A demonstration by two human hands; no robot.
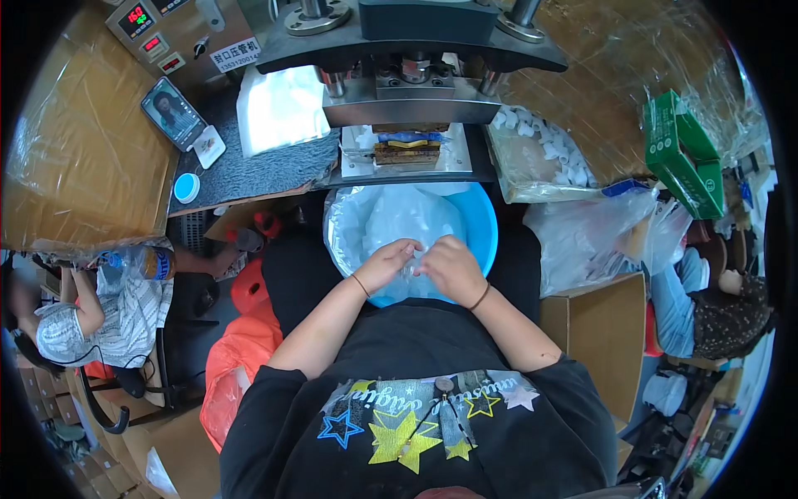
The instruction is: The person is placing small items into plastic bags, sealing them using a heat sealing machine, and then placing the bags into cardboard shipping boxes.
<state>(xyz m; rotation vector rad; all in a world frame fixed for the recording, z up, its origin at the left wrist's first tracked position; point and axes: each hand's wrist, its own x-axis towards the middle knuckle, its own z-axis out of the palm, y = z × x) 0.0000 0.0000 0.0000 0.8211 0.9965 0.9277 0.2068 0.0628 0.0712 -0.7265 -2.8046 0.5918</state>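
Note:
A light-blue basin (485, 229) rests on my lap, lined with a clear plastic bag (407, 218). Over its near side, my left hand (391, 263) and my right hand (453, 270) are close together, fingers curled inward. Some small translucent thing seems to lie between the fingertips, too hidden and small to name. Just beyond the basin stands a metal press (411, 111), its heavy bar raised over a brass-coloured mould block (407, 152) on a pale plate. Neither hand touches the press.
Left of the press lie a phone (173, 115), a blue-lidded tub (187, 188) and white plastic sheets (283, 108). At right are a bag of white pieces (540, 150), a green box (686, 158) and a cardboard box (603, 333). Other people sit at both sides.

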